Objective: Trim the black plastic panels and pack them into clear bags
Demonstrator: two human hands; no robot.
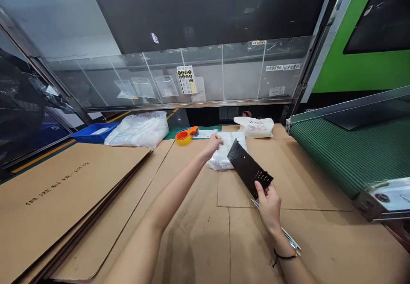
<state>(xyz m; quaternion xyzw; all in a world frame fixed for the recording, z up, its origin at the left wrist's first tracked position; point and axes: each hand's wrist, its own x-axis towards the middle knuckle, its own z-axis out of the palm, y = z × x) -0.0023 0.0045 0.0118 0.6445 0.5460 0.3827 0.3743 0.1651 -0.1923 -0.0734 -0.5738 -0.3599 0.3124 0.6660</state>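
My right hand grips the lower end of a flat black perforated panel, thumb on its face, holding it tilted above the cardboard-covered table. A thin metallic tool shows beside the right wrist, with part of it hidden by the hand. My left hand reaches forward to a stack of clear plastic bags, its fingers pinched together at the upper left of the stack. Whether a bag edge is between those fingers is too small to make out.
Stacked cardboard lies left. Behind stand a blue tray, a plastic-wrapped bundle, an orange tape dispenser and a white printed pouch. A green conveyor borders the right; clear compartments hang above the back edge.
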